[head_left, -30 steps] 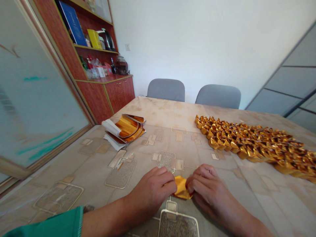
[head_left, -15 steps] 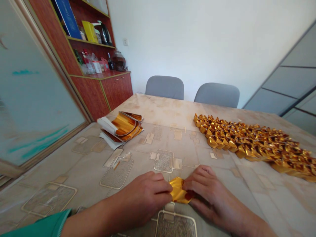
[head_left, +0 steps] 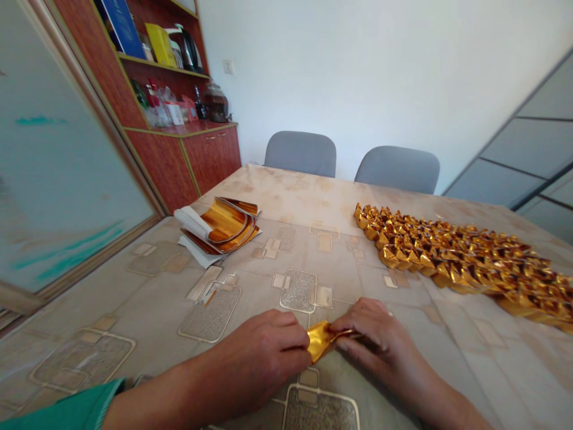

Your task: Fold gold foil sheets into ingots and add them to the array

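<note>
A small piece of gold foil paper (head_left: pixel 320 339) lies low over the table (head_left: pixel 147 298), pinched from both sides. My left hand (head_left: pixel 267 352) is closed on its left end. My right hand (head_left: pixel 373 337) presses fingers onto its right end and covers part of it. A stack of curled gold foil sheets (head_left: pixel 224 224) rests on white paper at the left of the table. A long heap of several folded gold paper ingots (head_left: pixel 456 260) stretches along the right side.
Two grey chairs (head_left: pixel 299 152) stand at the far edge of the table. A red wooden cabinet (head_left: pixel 197 155) with shelves of bottles, a kettle and boxes fills the far left corner. A frosted glass panel (head_left: pixel 58 179) runs along the left.
The gold paper between my hands has turned from a flat yellow flap to a narrower, shinier folded shape. My right hand's fingers have slid over it. The view shifted slightly.
</note>
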Demonstrator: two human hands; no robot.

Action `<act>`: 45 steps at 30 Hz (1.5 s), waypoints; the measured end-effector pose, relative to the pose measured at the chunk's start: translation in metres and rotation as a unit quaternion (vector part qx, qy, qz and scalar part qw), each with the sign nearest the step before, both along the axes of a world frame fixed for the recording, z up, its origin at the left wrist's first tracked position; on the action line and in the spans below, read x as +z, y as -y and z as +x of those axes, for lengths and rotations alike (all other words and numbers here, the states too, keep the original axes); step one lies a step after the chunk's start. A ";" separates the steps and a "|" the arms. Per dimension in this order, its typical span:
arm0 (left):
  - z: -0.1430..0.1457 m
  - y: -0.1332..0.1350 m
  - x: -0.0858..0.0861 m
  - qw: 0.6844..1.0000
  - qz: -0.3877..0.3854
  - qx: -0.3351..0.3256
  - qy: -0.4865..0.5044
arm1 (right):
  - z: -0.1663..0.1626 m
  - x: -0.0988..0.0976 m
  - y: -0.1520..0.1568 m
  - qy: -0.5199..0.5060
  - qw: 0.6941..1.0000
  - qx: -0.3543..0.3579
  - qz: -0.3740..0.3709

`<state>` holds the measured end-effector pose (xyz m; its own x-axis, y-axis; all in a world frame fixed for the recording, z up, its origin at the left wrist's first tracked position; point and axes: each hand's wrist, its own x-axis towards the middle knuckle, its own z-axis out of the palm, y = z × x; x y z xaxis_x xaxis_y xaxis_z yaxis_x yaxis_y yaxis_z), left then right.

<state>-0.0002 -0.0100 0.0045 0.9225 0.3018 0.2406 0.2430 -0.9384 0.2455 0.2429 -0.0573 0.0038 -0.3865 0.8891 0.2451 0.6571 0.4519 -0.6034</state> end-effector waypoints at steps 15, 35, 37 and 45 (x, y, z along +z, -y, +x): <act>-0.002 -0.003 -0.007 1.000 -0.001 -0.015 0.023 | -0.008 0.002 -0.018 0.029 0.997 -0.036 -0.058; 0.001 0.000 -0.008 1.000 0.015 -0.003 0.015 | -0.012 -0.010 -0.014 0.049 0.995 -0.076 -0.031; 0.001 0.001 -0.007 1.000 0.020 -0.002 0.016 | -0.013 -0.010 -0.014 0.060 0.995 -0.080 -0.025; 0.002 0.002 -0.005 0.999 0.041 0.000 -0.001 | -0.014 -0.013 -0.015 0.088 0.992 -0.090 -0.008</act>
<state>0.0020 -0.0118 -0.0004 0.9234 0.2807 0.2619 0.2432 -0.9555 0.1669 0.2291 -0.0424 -0.0094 -0.2563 0.9508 0.1739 0.8220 0.3091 -0.4783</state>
